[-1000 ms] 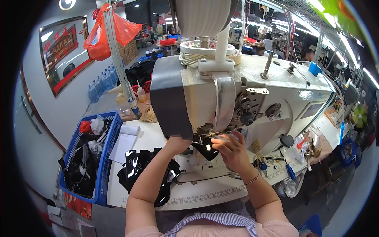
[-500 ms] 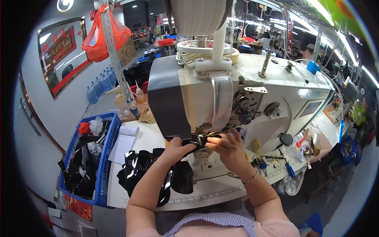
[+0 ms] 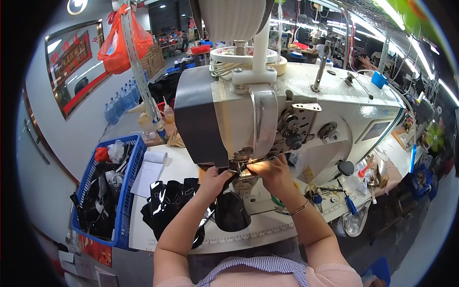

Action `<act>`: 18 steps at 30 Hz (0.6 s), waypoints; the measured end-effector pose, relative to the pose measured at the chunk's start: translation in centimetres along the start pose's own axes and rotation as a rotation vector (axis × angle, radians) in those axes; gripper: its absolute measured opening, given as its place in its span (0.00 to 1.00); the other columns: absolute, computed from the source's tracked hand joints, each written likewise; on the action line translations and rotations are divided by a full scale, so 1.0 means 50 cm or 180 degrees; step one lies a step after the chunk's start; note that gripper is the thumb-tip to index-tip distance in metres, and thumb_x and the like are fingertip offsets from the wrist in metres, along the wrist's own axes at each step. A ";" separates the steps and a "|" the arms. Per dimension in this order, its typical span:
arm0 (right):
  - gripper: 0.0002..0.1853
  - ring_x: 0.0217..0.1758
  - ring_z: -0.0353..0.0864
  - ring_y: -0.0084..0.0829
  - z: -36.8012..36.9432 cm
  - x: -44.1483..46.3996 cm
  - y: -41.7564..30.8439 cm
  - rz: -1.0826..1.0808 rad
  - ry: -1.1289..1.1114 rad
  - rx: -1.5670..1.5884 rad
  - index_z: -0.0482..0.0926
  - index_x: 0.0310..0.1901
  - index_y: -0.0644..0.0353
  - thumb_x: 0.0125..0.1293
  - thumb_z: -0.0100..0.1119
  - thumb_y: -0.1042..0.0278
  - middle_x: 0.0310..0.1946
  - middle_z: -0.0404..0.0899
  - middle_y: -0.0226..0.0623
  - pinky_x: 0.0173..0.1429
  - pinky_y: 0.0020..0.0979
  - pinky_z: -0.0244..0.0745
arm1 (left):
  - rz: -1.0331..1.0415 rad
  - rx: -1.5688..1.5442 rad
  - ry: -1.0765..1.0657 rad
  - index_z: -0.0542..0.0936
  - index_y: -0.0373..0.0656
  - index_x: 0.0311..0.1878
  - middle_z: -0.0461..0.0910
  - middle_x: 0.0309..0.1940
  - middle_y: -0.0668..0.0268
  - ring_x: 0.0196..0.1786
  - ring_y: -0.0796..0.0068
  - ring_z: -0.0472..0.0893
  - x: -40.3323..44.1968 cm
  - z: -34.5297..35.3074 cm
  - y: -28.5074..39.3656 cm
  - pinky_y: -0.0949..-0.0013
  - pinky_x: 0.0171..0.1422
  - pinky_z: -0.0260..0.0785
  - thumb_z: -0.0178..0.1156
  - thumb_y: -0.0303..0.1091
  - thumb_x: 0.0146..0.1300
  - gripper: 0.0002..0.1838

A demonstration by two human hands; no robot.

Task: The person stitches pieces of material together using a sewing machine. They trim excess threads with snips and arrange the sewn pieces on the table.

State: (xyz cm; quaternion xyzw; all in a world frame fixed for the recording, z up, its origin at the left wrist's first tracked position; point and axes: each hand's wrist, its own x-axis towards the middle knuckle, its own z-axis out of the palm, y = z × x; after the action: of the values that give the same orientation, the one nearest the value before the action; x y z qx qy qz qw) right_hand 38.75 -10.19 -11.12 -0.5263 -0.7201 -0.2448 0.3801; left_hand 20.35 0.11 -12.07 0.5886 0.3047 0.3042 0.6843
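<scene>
A large white industrial sewing machine stands in front of me. My left hand pinches the edge of a glossy black piece, left of the needle area; the piece hangs over the machine bed's front. My right hand is at the needle area, fingers bent and drawn together. What its fingertips grip is hidden. More shiny black pieces lie in a pile to the left, partly behind my left forearm.
A blue basket with black pieces and plastic bags stands at the left, beside a notepad. A blue-handled screwdriver and small tools lie at the right. A red bag hangs from a metal post. Other people are in the background.
The black piece between my hands has shifted, and its hanging part now sits further right and shows more. My right hand has moved slightly left, closer to the needle. Light now shows there.
</scene>
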 end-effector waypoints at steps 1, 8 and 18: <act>0.16 0.37 0.74 0.31 -0.005 0.000 -0.001 -0.0013 0.0025 0.0025 0.81 0.40 0.50 0.48 0.56 0.77 0.37 0.80 0.25 0.50 0.36 0.67 | -0.0077 -0.0188 0.0009 0.78 0.36 0.44 0.79 0.33 0.69 0.34 0.82 0.76 -0.015 0.013 0.005 0.76 0.38 0.69 0.56 0.29 0.60 0.10; 0.13 0.48 0.76 0.34 -0.046 -0.077 0.001 0.0330 0.0140 -0.0116 0.80 0.40 0.53 0.50 0.57 0.78 0.42 0.80 0.29 0.58 0.38 0.67 | -0.0134 0.0164 -0.0415 0.78 0.36 0.42 0.79 0.32 0.68 0.32 0.83 0.77 -0.086 0.055 -0.027 0.79 0.36 0.69 0.53 0.37 0.67 0.13; 0.08 0.46 0.78 0.39 -0.116 -0.207 0.015 0.2358 -0.0790 0.0528 0.81 0.38 0.55 0.55 0.59 0.74 0.39 0.82 0.34 0.52 0.38 0.70 | 0.0265 -0.0232 -0.0170 0.78 0.36 0.42 0.80 0.34 0.69 0.35 0.83 0.77 -0.064 0.041 -0.037 0.77 0.43 0.70 0.57 0.37 0.64 0.12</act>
State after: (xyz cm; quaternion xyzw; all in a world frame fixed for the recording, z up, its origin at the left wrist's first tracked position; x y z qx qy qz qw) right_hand 42.73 -20.21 -16.06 -0.7435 -0.5394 0.0332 0.3940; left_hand 20.02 -3.87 -13.47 0.5833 0.2502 0.3275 0.6999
